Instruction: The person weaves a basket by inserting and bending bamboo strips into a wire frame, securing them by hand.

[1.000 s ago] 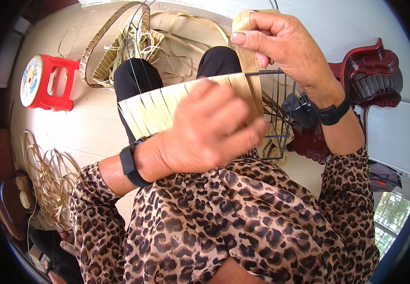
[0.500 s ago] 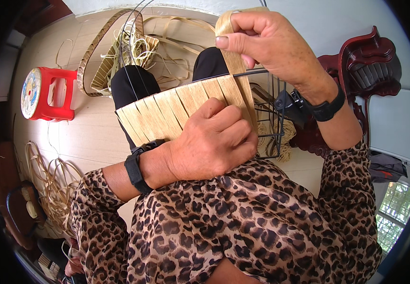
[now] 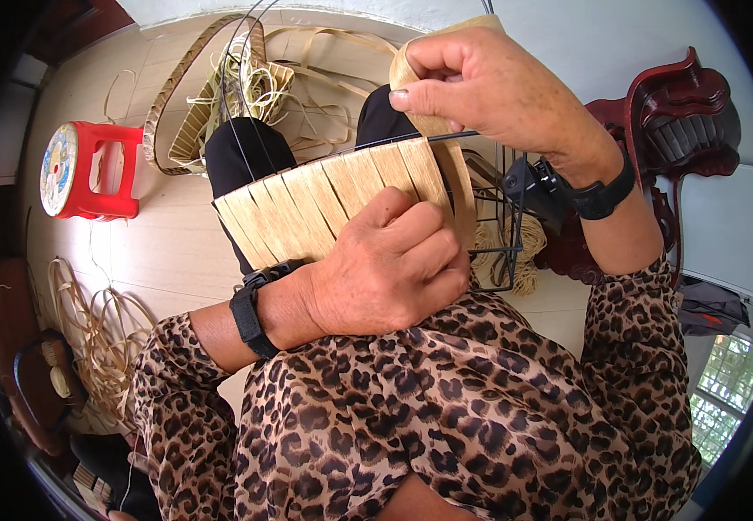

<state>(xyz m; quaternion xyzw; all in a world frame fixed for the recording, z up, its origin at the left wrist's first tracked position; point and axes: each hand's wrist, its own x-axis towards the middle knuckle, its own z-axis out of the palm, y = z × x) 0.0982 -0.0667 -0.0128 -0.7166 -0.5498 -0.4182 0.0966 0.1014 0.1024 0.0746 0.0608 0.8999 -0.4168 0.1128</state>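
Across my lap lies a black wire basket frame (image 3: 515, 252), one side of it covered by side-by-side wraps of flat straw-coloured strip (image 3: 307, 204). My left hand (image 3: 398, 260) is a closed fist on the near edge of the wrapped side, with its fingertips hidden. Over the frame's far right corner, my right hand (image 3: 502, 95) pinches a loop of the strip (image 3: 433, 122) between thumb and fingers. From that loop the strip runs down past the top wire, beside the last wrap, and bows slightly outward. Bare wires show right of the wraps.
A red stool (image 3: 107, 174) stands at the left. Beyond my knees is a woven basket (image 3: 190, 139) with a hoop handle and pale strips in it. Loose strips (image 3: 103, 339) pile at lower left. Dark red carved furniture (image 3: 680, 122) stands at right.
My right hand has come slightly down, lowering the strip loop. The strip below the top wire now bows out to the right of the last wrap. My left hand has barely moved.
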